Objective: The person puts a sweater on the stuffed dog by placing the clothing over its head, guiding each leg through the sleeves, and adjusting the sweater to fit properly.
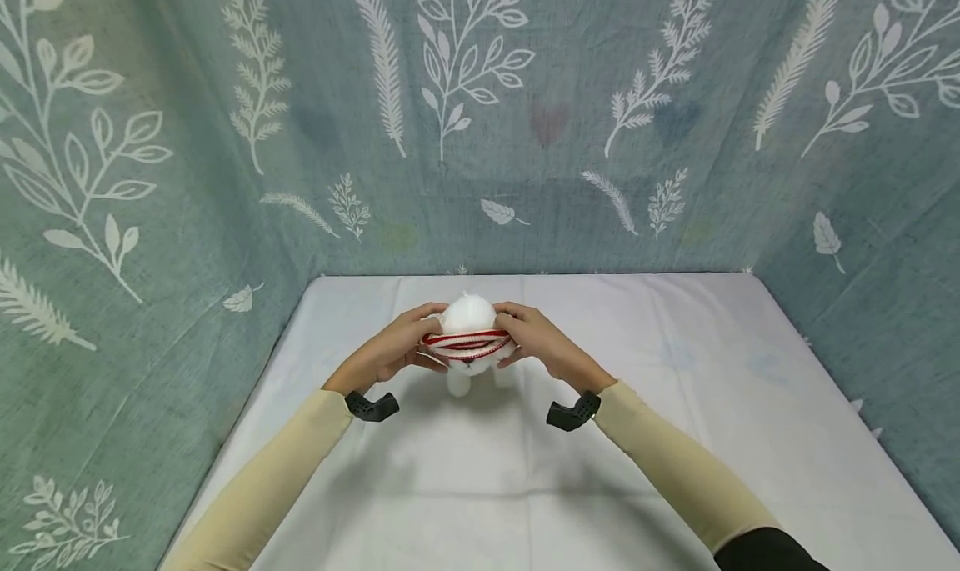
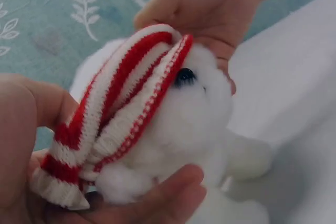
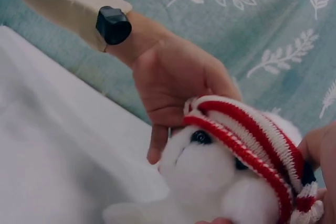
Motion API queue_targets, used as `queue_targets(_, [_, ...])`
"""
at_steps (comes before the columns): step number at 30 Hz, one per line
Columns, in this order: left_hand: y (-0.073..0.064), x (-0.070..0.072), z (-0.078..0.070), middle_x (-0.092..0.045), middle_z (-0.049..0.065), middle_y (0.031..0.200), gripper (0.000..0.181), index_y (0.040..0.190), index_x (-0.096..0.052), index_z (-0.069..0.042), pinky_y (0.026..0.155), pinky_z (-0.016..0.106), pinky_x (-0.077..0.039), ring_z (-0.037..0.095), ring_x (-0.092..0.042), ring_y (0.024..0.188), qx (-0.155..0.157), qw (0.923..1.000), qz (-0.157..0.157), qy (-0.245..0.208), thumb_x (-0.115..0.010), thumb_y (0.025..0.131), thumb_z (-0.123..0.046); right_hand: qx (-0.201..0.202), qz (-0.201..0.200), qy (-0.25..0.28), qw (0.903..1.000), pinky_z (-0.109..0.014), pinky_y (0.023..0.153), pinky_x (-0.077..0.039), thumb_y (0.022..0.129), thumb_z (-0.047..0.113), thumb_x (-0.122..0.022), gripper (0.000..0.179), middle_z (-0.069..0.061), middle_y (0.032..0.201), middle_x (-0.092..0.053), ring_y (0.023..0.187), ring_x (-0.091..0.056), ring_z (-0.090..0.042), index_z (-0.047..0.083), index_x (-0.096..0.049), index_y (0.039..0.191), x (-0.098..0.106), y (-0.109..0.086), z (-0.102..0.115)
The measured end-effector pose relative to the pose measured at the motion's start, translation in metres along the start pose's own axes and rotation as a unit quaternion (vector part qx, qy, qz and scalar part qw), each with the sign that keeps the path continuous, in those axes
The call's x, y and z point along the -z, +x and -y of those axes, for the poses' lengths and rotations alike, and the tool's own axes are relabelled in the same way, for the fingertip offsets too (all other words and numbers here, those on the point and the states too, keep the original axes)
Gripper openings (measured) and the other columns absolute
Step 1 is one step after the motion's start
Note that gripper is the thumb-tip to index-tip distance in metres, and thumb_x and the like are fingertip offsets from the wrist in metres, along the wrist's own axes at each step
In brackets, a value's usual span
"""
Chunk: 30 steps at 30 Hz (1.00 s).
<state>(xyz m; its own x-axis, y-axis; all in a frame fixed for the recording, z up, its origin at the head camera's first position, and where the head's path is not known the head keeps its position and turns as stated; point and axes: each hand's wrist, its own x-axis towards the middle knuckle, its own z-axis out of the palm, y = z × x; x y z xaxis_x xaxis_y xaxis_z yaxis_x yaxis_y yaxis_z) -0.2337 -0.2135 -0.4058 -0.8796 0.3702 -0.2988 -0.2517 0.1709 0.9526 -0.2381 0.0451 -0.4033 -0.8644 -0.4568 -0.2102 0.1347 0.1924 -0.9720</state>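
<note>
Two hands round one white plush toy (image 1: pixel 468 313), striped knit band (image 1: pixel 467 348) across its face.
Head view: white table (image 1: pixel 750 438) beneath the plush toy, left hand (image 1: pixel 393 348) at its left side, right hand (image 1: pixel 542 339) at its right. By judgement, best to draw both sides evenly, keep the knit level and avoid squashing the plush toy's head. Grips the band from both sides, gaps closed down to its thickness. Left wrist view: pinches a gathered end (image 2: pixel 63 187) beside the plush toy, fingers (image 2: pixel 184 182) spread below; one eye (image 2: pixel 185 77) just under the red edge. Right wrist view: holds the opposite end by a dark blue stripe (image 3: pixel 308 174); far palm cupped against the plush toy, far fingertips mostly hidden.
</note>
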Motion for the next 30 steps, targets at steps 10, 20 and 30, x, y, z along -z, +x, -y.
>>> queue_targets(10, [0.003,-0.008,0.007,-0.054,0.024,0.14,0.058,0.15,-0.048,-0.007,0.082,0.043,-0.06,0.029,-0.067,0.107,-0.015,0.9969,-0.042,-0.065,-0.056,0.093,-0.001,0.007,0.003,0.003,1.0,-0.042,0.077,-0.061,0.101,0.022,-0.046,0.045,-0.015,0.128,-0.062,0.101,-0.065,-0.027,0.007,-0.057,0.142,0.001,0.0,-0.007])
queue_targets(20, [0.009,-0.012,0.006,-0.058,0.023,0.136,0.056,0.148,-0.05,-0.003,0.08,0.038,-0.06,0.026,-0.069,0.1,-0.015,0.9933,-0.07,-0.09,-0.06,0.093,-0.002,0.019,-0.05,-0.016,0.9984,-0.038,0.082,-0.058,0.099,0.016,-0.047,0.043,-0.014,0.125,-0.064,0.103,-0.063,-0.023,0.004,-0.06,0.139,-0.002,0.004,-0.003])
queue_targets(30, [0.005,-0.015,0.01,-0.063,0.02,0.128,0.043,0.142,-0.046,-0.005,0.082,0.044,-0.06,0.027,-0.073,0.094,-0.033,0.9913,-0.056,-0.114,-0.054,0.1,-0.011,0.053,0.026,0.049,0.997,-0.044,0.084,-0.059,0.105,0.028,-0.049,0.045,-0.016,0.131,-0.062,0.109,-0.065,-0.029,0.007,-0.055,0.145,0.002,-0.001,-0.018])
